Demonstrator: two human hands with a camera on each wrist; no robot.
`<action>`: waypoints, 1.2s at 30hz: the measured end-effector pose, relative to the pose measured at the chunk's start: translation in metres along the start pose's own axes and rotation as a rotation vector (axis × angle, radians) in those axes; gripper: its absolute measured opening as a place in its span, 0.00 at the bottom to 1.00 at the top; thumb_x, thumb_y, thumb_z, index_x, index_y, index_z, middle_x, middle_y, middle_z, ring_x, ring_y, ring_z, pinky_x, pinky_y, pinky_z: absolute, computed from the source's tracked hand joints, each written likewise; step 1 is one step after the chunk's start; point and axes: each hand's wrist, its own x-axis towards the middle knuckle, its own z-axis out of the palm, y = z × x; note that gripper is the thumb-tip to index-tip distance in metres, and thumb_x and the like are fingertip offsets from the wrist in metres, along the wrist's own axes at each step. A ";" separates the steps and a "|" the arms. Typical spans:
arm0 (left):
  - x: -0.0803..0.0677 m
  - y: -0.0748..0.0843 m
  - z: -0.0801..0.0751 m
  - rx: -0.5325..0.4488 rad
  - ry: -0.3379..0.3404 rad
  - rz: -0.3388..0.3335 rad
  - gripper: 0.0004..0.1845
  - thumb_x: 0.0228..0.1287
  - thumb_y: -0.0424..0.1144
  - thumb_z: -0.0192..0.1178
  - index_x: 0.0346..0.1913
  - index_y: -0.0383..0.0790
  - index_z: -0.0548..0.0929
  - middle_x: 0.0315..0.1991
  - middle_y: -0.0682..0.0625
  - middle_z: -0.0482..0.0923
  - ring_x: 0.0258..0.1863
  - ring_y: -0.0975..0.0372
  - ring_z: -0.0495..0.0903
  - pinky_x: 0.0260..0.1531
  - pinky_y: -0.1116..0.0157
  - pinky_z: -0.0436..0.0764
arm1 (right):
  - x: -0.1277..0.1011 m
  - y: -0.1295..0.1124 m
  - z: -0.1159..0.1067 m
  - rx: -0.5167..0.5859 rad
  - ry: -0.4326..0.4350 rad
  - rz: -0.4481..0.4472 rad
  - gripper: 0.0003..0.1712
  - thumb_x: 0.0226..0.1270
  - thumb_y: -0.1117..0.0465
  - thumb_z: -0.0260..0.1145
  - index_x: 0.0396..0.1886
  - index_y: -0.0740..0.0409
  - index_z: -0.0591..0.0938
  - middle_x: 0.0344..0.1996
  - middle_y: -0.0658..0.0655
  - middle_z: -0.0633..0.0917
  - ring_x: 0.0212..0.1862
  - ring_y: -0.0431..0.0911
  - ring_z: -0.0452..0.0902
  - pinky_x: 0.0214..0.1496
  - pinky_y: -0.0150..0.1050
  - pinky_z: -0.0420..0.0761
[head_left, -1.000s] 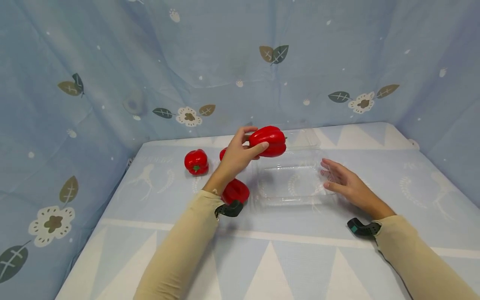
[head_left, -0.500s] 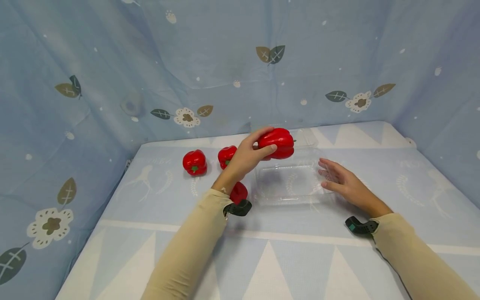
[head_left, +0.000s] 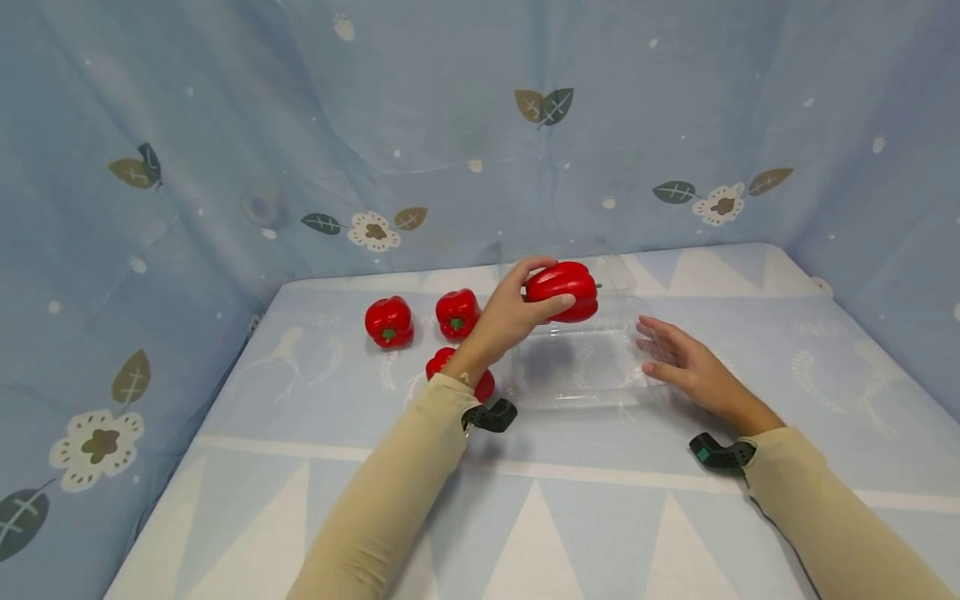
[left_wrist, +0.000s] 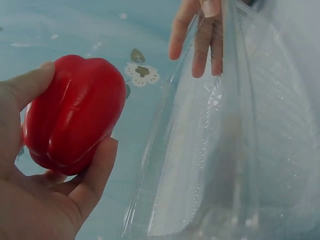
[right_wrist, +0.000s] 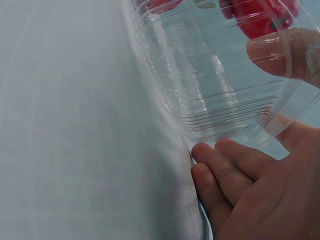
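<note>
My left hand (head_left: 513,315) grips a red bell pepper (head_left: 562,292) above a clear plastic container (head_left: 585,396), its stem toward the right. In the left wrist view, the thumb and fingers wrap the pepper (left_wrist: 80,110) beside the container's wall (left_wrist: 165,165). My right hand (head_left: 693,371) stands at the container's right end with fingers spread and relaxed. From the right wrist, its thumb (right_wrist: 280,55) and fingers (right_wrist: 240,170) lie around that end; whether they press it, I cannot tell. More bell peppers stand to the left: one farthest left (head_left: 389,322), one behind (head_left: 457,314), one partly under my left wrist (head_left: 483,385).
The container's clear lid (head_left: 615,275) lies toward the back of the table, near the hanging blue cloth (head_left: 465,125). A patterned cloth (head_left: 600,517) covers the table. Dark bands sit on both wrists.
My left hand has carried the bell pepper rightward and slightly toward me, over the container. The peppers behind its arm show more now. My right hand has kept its place.
</note>
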 end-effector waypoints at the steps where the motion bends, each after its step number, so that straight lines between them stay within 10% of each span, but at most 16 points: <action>1: 0.001 0.000 0.001 0.013 0.001 -0.003 0.33 0.53 0.52 0.70 0.62 0.62 0.68 0.56 0.56 0.70 0.54 0.58 0.71 0.41 0.63 0.82 | 0.000 0.000 0.000 -0.001 0.002 0.001 0.40 0.67 0.66 0.62 0.74 0.57 0.55 0.71 0.66 0.59 0.68 0.62 0.59 0.60 0.20 0.62; 16: 0.007 -0.002 0.012 0.183 -0.075 -0.108 0.35 0.55 0.54 0.68 0.66 0.65 0.67 0.58 0.57 0.71 0.54 0.60 0.71 0.44 0.62 0.80 | 0.000 0.000 -0.001 -0.028 -0.020 0.038 0.41 0.67 0.64 0.62 0.75 0.53 0.52 0.72 0.62 0.59 0.69 0.59 0.60 0.64 0.37 0.65; 36: 0.019 -0.005 0.029 0.265 -0.099 -0.153 0.35 0.53 0.55 0.69 0.65 0.58 0.70 0.52 0.57 0.75 0.50 0.62 0.73 0.45 0.61 0.78 | 0.000 -0.001 0.000 0.021 -0.016 0.025 0.40 0.67 0.66 0.61 0.74 0.60 0.53 0.71 0.65 0.59 0.68 0.62 0.59 0.60 0.28 0.68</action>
